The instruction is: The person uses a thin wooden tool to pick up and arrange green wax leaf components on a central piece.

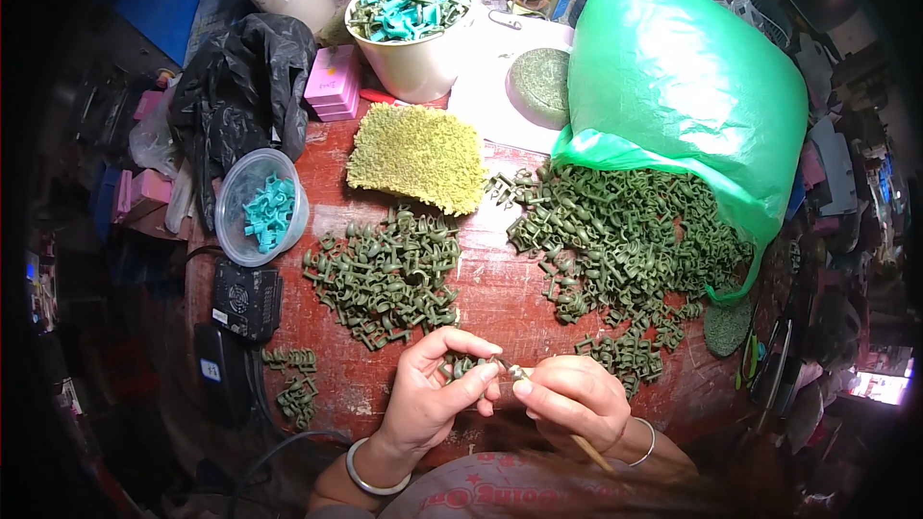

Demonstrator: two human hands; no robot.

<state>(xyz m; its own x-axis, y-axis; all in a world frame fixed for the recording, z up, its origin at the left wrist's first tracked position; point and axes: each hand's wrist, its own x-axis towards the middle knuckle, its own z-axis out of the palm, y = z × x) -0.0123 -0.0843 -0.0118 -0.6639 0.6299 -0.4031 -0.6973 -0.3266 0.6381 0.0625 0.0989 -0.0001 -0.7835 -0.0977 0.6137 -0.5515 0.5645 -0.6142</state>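
Note:
Close to the table's near edge, my left hand (435, 386) is curled around several small dark green curved pieces (460, 365), one of them pinched near the thumb and index fingertips. My right hand (579, 398) grips a thin tool with a light wooden handle (590, 452), its tip meeting the piece at my left fingertips. The tip's exact shape is too small to tell. Ahead of my left hand lies a pile of the green pieces (385, 274). A larger heap (625, 240) spreads beyond my right hand, spilling from a green plastic bag (687, 77).
A yellow-green fuzzy sponge block (415, 156) lies mid-table. Behind it stands a white bucket (409, 67) of turquoise and green pieces. At left are a clear tub (229, 216) with turquoise pieces, a black box (247, 298) and pink blocks (333, 85). A small green cluster (296, 399) lies front left.

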